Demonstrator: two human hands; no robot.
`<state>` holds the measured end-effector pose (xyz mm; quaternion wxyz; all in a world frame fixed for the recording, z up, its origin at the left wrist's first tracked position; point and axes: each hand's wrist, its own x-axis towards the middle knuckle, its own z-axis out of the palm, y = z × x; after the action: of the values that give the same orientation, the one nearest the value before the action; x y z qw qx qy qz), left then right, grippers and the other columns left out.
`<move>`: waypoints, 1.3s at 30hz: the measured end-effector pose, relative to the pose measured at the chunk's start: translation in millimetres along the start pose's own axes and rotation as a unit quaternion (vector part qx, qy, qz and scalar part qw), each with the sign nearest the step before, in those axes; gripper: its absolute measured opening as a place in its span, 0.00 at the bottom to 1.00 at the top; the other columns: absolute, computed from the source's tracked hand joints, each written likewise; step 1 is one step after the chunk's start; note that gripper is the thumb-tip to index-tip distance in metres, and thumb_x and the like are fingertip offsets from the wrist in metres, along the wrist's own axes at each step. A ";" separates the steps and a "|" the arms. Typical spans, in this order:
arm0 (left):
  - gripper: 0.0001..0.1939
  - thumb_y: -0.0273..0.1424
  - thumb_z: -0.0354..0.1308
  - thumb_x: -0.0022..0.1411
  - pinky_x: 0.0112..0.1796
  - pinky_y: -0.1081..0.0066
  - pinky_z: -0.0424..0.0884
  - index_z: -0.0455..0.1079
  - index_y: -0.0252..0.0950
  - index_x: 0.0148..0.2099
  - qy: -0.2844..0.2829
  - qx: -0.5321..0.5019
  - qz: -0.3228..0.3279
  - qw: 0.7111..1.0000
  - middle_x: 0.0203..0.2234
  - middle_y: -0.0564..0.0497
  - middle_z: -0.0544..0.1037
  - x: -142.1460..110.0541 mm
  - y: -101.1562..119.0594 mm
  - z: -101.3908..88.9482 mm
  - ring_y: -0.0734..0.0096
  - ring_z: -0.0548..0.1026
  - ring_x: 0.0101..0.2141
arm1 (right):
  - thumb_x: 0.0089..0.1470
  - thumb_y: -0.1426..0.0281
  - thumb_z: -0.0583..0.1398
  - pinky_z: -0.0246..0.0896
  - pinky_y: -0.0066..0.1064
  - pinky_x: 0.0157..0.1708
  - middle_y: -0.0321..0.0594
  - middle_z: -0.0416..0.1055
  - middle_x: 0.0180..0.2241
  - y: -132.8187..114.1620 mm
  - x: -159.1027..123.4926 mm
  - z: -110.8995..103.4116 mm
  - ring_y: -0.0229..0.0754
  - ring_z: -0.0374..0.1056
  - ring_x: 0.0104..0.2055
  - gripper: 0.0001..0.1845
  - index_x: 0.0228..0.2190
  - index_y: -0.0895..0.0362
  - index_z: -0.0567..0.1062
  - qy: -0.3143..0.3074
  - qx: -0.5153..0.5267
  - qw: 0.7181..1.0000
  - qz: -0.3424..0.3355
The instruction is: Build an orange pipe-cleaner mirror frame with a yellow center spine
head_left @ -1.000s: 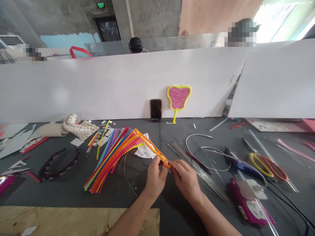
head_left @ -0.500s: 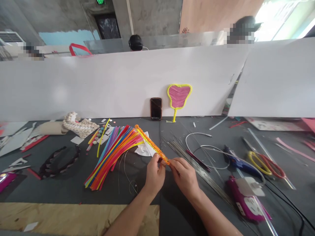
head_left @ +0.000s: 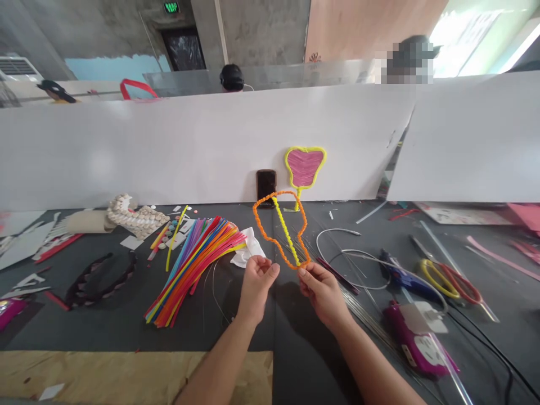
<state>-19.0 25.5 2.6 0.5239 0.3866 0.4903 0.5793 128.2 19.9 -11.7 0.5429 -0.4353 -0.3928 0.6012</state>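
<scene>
My right hand (head_left: 324,295) pinches the lower end of an orange pipe-cleaner outline (head_left: 258,222), which stands up as a wavy closed shape. A twisted yellow pipe-cleaner strip (head_left: 283,225) runs through its middle down to the pinched end. My left hand (head_left: 256,289) is just left of it, thumb and fingers apart, holding nothing. Behind the outline, a pink shape with a yellow rim (head_left: 305,167) stands on a yellow stem. A phone (head_left: 266,183) leans on the white board, partly behind the outline. The bundle of coloured pipe cleaners (head_left: 189,270) lies left of my left hand.
Thin metal wires (head_left: 367,315), a glue gun (head_left: 405,275), scissors (head_left: 451,281) and a magenta power strip (head_left: 422,343) lie at right. A dark headband (head_left: 101,281), a shell-like white piece (head_left: 135,214) and tissue (head_left: 248,250) are at left. The white board (head_left: 169,146) stands across the back.
The orange piece was seen edge-on between both hands; now it faces me as an open outline. My left hand has let go and moved slightly left; my right hand keeps its pinch.
</scene>
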 end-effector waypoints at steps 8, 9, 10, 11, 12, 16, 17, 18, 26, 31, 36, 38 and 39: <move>0.15 0.37 0.64 0.50 0.39 0.67 0.69 0.69 0.34 0.37 -0.158 -0.073 -0.125 0.977 0.28 0.51 0.73 0.2 5.3 -2.6 0.70 0.73 0.32 | 0.43 0.58 0.66 0.47 0.23 0.19 0.29 0.60 0.18 -2.8 -4.7 3.7 0.30 0.52 0.19 0.16 0.25 0.58 0.72 -0.098 -0.005 0.992 0.076; 0.14 0.37 0.64 0.50 0.39 0.67 0.69 0.69 0.33 0.36 -0.154 -0.056 -0.121 0.979 0.28 0.51 0.73 0.1 4.7 -2.8 0.70 0.73 0.32 | 0.43 0.57 0.66 0.48 0.23 0.20 0.29 0.60 0.18 -2.5 -4.5 3.5 0.30 0.53 0.19 0.17 0.25 0.58 0.73 -0.099 -0.025 0.993 0.064; 0.14 0.38 0.64 0.50 0.39 0.68 0.69 0.70 0.33 0.34 -0.148 -0.038 -0.113 0.982 0.27 0.51 0.73 0.1 4.1 -3.0 0.71 0.73 0.31 | 0.44 0.57 0.65 0.48 0.23 0.20 0.30 0.61 0.18 -2.1 -4.2 3.1 0.30 0.53 0.20 0.17 0.25 0.59 0.73 -0.100 -0.047 0.993 0.053; 0.13 0.38 0.64 0.50 0.38 0.69 0.68 0.70 0.33 0.33 -0.143 -0.020 -0.103 0.984 0.27 0.52 0.73 0.3 3.5 -3.3 0.71 0.72 0.31 | 0.44 0.56 0.65 0.48 0.24 0.20 0.30 0.61 0.18 -1.5 -3.7 2.7 0.31 0.54 0.20 0.17 0.25 0.59 0.73 -0.100 -0.069 0.992 0.042; 0.13 0.38 0.63 0.50 0.37 0.70 0.68 0.70 0.33 0.32 -0.138 -0.002 -0.093 0.986 0.26 0.52 0.73 0.5 3.1 -3.5 0.72 0.72 0.30 | 0.45 0.56 0.64 0.48 0.24 0.20 0.30 0.61 0.19 -0.8 -3.3 2.3 0.31 0.54 0.20 0.17 0.25 0.59 0.73 -0.098 -0.090 0.991 0.032; 0.11 0.38 0.62 0.51 0.34 0.73 0.66 0.70 0.34 0.29 -0.123 0.051 -0.057 0.989 0.23 0.54 0.72 1.2 2.4 -3.4 0.72 0.70 0.29 | 0.48 0.57 0.62 0.52 0.25 0.23 0.33 0.65 0.21 2.1 -2.0 0.6 0.33 0.57 0.23 0.16 0.26 0.58 0.74 -0.087 -0.160 0.983 -0.016; 0.11 0.38 0.61 0.51 0.34 0.73 0.66 0.70 0.34 0.30 -0.121 0.057 -0.052 0.990 0.24 0.54 0.72 1.1 2.2 -3.3 0.72 0.70 0.29 | 0.49 0.58 0.62 0.52 0.25 0.24 0.33 0.66 0.22 2.7 -1.8 0.1 0.34 0.58 0.24 0.15 0.26 0.58 0.74 -0.085 -0.170 0.981 -0.026; 0.11 0.38 0.61 0.51 0.34 0.73 0.66 0.70 0.34 0.30 -0.121 0.060 -0.049 0.990 0.25 0.54 0.73 0.9 2.1 -3.1 0.72 0.70 0.30 | 0.49 0.59 0.61 0.52 0.25 0.24 0.33 0.66 0.23 3.2 -1.6 -0.5 0.34 0.58 0.24 0.15 0.27 0.59 0.74 -0.085 -0.178 0.980 -0.032; 0.10 0.37 0.59 0.54 0.32 0.75 0.63 0.69 0.34 0.31 -0.137 0.088 -0.043 0.986 0.24 0.54 0.71 0.0 4.0 -3.4 0.74 0.68 0.28 | 0.50 0.61 0.60 0.50 0.25 0.23 0.33 0.64 0.21 -0.1 -4.3 -0.2 0.34 0.56 0.23 0.13 0.25 0.58 0.72 -0.074 -0.215 0.973 -0.036; 0.10 0.37 0.59 0.55 0.33 0.74 0.63 0.69 0.34 0.32 -0.151 0.071 -0.046 0.985 0.25 0.54 0.71 1.1 4.0 -4.0 0.74 0.68 0.29 | 0.51 0.62 0.59 0.51 0.25 0.22 0.33 0.65 0.21 -2.2 -6.4 1.5 0.34 0.57 0.22 0.12 0.25 0.58 0.72 -0.078 -0.241 0.967 -0.040; 0.11 0.38 0.60 0.54 0.33 0.74 0.63 0.69 0.34 0.31 -0.149 0.082 -0.054 0.984 0.25 0.54 0.70 1.5 3.0 -5.2 0.73 0.68 0.29 | 0.53 0.65 0.57 0.54 0.25 0.24 0.34 0.68 0.22 -2.3 -8.4 0.7 0.36 0.61 0.24 0.10 0.25 0.57 0.72 -0.049 -0.310 0.946 -0.081; 0.11 0.37 0.60 0.53 0.32 0.74 0.63 0.69 0.33 0.31 -0.140 0.081 -0.058 0.985 0.24 0.53 0.71 1.3 3.2 -4.9 0.73 0.68 0.29 | 0.53 0.65 0.57 0.55 0.25 0.25 0.34 0.69 0.23 -2.2 -9.3 0.4 0.36 0.62 0.25 0.09 0.26 0.57 0.72 -0.050 -0.333 0.937 -0.093; 0.10 0.36 0.60 0.53 0.31 0.74 0.62 0.69 0.33 0.31 -0.133 0.080 -0.060 0.986 0.24 0.53 0.71 1.2 3.5 -4.5 0.73 0.68 0.28 | 0.54 0.66 0.57 0.55 0.25 0.25 0.34 0.70 0.23 -2.0 -9.7 0.3 0.37 0.63 0.25 0.09 0.27 0.56 0.72 -0.052 -0.341 0.934 -0.097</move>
<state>-24.3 26.0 4.9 0.5854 0.4713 0.4833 0.4489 128.8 10.5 -8.7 0.3966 -0.5220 -0.6421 0.3973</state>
